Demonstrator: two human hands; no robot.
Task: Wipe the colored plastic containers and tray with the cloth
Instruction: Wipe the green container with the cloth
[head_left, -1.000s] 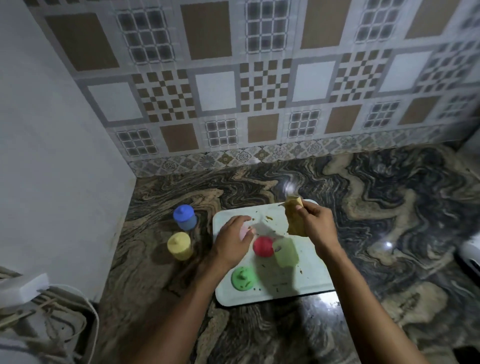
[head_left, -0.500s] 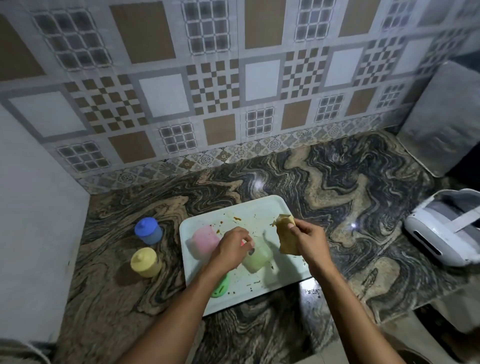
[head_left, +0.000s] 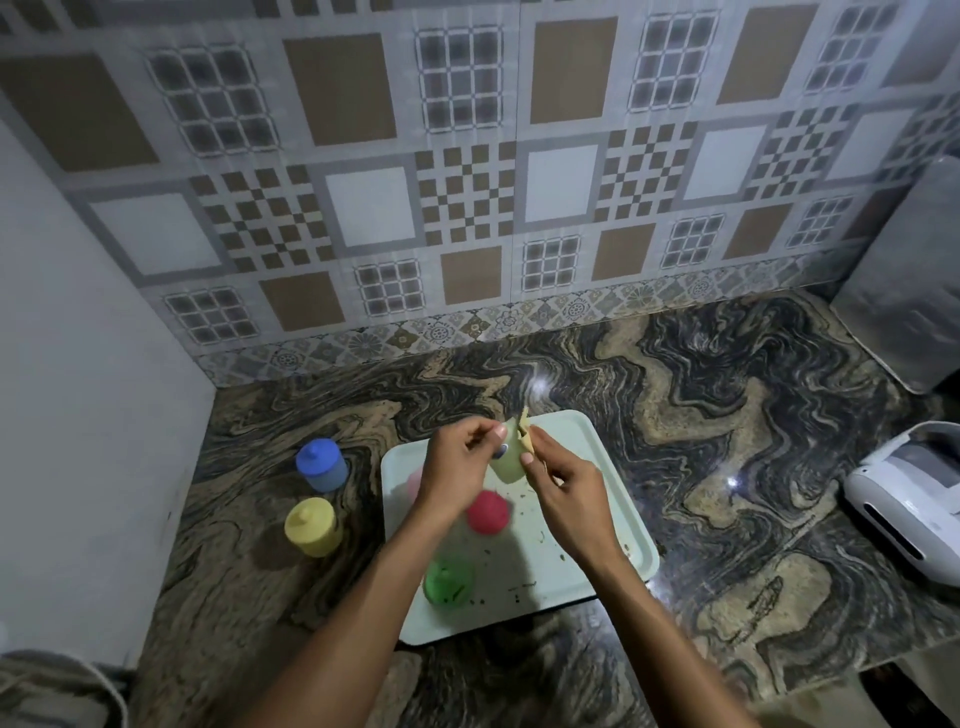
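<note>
Six coloured containers counted, plus one cloth and one tray. Held up over the far half of the tray (head_left: 535, 592): one pale green container (head_left: 506, 462), pinched from the left by the curled thumb and fingers of the left hand (head_left: 457, 470). Pressed to its right side and top: one small yellowish cloth (head_left: 525, 435), gripped in the bent fingers of the right hand (head_left: 566, 493). Standing on the tray: one red container (head_left: 487, 512) near the middle, one green container (head_left: 448, 582) toward the near left corner, one pink container (head_left: 414, 480) mostly hidden behind the left hand. Scattered over the tray: dark specks, too small to name. Left of the tray, on the marbled counter (head_left: 727, 415): one blue container (head_left: 321, 465) farther back, one yellow container (head_left: 311, 526) nearer, close together. At the right edge: one white appliance (head_left: 909, 499), cut off by the frame. Small bluish spot on the held container, hard to make out.
</note>
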